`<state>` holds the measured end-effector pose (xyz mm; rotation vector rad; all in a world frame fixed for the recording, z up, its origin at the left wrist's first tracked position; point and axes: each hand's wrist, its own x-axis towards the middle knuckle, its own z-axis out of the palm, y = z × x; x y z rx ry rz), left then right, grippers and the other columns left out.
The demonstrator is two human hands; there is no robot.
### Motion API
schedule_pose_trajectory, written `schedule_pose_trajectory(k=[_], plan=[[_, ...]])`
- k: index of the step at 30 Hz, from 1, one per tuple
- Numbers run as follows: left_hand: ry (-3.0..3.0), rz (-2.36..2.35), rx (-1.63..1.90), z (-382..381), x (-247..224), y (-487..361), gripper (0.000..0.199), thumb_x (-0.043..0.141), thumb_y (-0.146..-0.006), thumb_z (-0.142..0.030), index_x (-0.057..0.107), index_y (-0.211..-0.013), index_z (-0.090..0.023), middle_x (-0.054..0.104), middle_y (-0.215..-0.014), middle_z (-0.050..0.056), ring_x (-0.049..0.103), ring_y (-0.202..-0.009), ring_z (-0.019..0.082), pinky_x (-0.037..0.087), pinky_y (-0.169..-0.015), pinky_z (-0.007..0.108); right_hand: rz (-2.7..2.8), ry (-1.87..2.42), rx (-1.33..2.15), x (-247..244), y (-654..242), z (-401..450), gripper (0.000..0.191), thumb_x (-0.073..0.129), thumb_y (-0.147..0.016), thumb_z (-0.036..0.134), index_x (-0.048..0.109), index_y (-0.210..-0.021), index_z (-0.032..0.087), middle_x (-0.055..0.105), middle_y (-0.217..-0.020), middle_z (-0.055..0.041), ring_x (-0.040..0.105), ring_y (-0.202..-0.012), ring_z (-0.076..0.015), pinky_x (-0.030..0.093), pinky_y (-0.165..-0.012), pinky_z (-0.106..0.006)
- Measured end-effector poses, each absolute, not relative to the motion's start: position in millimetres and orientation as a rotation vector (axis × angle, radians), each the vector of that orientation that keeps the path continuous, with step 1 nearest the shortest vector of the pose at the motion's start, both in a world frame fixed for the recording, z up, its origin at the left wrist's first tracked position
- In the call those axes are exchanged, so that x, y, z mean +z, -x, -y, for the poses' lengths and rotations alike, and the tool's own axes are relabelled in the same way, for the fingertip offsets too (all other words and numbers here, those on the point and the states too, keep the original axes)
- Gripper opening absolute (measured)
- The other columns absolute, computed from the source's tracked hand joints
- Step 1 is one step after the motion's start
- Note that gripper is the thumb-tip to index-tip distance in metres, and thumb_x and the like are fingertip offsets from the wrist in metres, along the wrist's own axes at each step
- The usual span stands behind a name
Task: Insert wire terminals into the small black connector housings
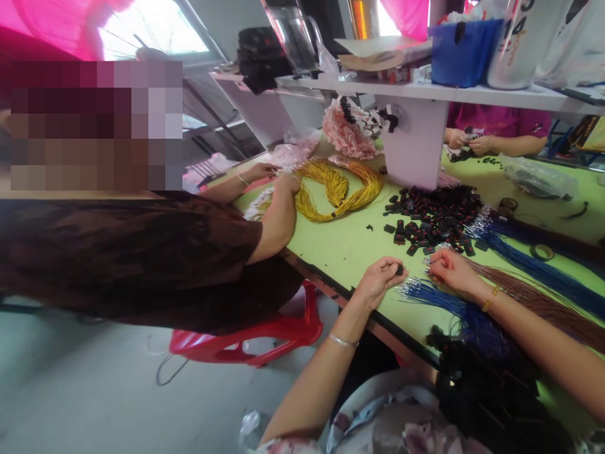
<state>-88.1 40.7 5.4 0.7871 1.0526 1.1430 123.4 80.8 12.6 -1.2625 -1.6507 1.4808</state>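
My left hand [378,280] is closed on a small black connector housing [399,270] at the table's near edge. My right hand [450,271] hovers just to the right of it, thumb and fingers pinched together; silver wire tips show by its fingertips, but what it grips is unclear. Between and below the hands fans a bundle of blue wires [439,304] with silver terminals. Brown wires [524,290] run under my right wrist. Beyond the hands lies a heap of black housings [425,214], some with red parts.
Another person's arm [276,214] reaches over yellow wires [331,202] at left. A second person's hands [472,142] work across the table. A shelf [416,126] stands behind the heap. Dark blue wires [529,252], a tape roll [542,252] and a red stool [255,340] are nearby.
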Motion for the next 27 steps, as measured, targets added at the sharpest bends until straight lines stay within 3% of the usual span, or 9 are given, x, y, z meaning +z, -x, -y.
schedule_pose_trajectory(k=[5,10,13,18,21,24,27], plan=[[-1.316,-1.518,1.199,-39,-10,90,0.020,0.064,-0.076,-0.030,0.067,-0.090,-0.015,0.066,-0.079,0.004,0.058,-0.069,0.014,0.047,-0.072,0.029,1.772,1.189,1.506,22,-134,-64,0.027,0.053,-0.081,0.045,0.050,-0.076,0.018,0.050,-0.059,0.0042,0.046,-0.051,-0.0093,0.039,-0.051,-0.023],[-1.887,-1.846,1.003,-27,-11,101,0.021,0.050,-0.086,-0.026,0.066,-0.096,-0.019,0.064,-0.094,0.009,0.055,-0.088,0.021,0.044,-0.084,0.035,2.231,1.193,1.094,27,-134,-55,0.018,0.063,-0.076,0.034,0.059,-0.083,0.018,0.058,-0.073,-0.0001,0.050,-0.063,-0.0118,0.038,-0.059,-0.023],[-2.007,-1.939,0.851,-20,-10,110,0.021,0.048,-0.086,-0.027,0.066,-0.096,-0.021,0.063,-0.091,0.009,0.052,-0.093,0.024,0.041,-0.085,0.039,2.363,1.202,0.947,26,-134,-52,0.007,0.058,-0.078,0.024,0.060,-0.075,0.018,0.059,-0.072,-0.0008,0.048,-0.063,-0.0117,0.036,-0.060,-0.024],[-1.528,-1.698,1.115,-16,-5,108,0.015,0.056,-0.082,-0.031,0.062,-0.090,-0.018,0.063,-0.088,0.007,0.054,-0.084,0.019,0.044,-0.078,0.034,2.169,1.140,1.172,28,-133,-49,0.012,0.052,-0.081,0.026,0.056,-0.074,0.017,0.052,-0.064,0.0020,0.042,-0.057,-0.0104,0.033,-0.054,-0.022],[-0.977,-1.254,1.222,-13,5,88,0.030,0.064,-0.077,-0.037,0.058,-0.098,-0.017,0.061,-0.079,0.003,0.055,-0.070,0.013,0.044,-0.065,0.026,2.014,1.110,1.299,35,-130,-46,0.017,0.053,-0.082,0.033,0.056,-0.078,0.017,0.047,-0.061,0.0035,0.038,-0.054,-0.0092,0.031,-0.051,-0.021],[-0.660,-0.934,1.188,-10,15,63,0.040,0.072,-0.072,-0.033,0.059,-0.104,-0.015,0.062,-0.079,0.003,0.057,-0.070,0.011,0.044,-0.066,0.023,1.982,1.106,1.275,42,-129,-41,0.019,0.053,-0.082,0.033,0.056,-0.075,0.016,0.046,-0.060,0.0034,0.037,-0.053,-0.0087,0.029,-0.050,-0.021],[-0.523,-0.784,1.153,-7,18,43,0.032,0.074,-0.071,-0.026,0.062,-0.097,-0.013,0.063,-0.078,0.003,0.058,-0.070,0.010,0.046,-0.067,0.022,2.028,1.103,1.199,45,-133,-36,0.017,0.052,-0.081,0.028,0.054,-0.069,0.016,0.046,-0.058,0.0037,0.035,-0.052,-0.0083,0.028,-0.049,-0.021]])
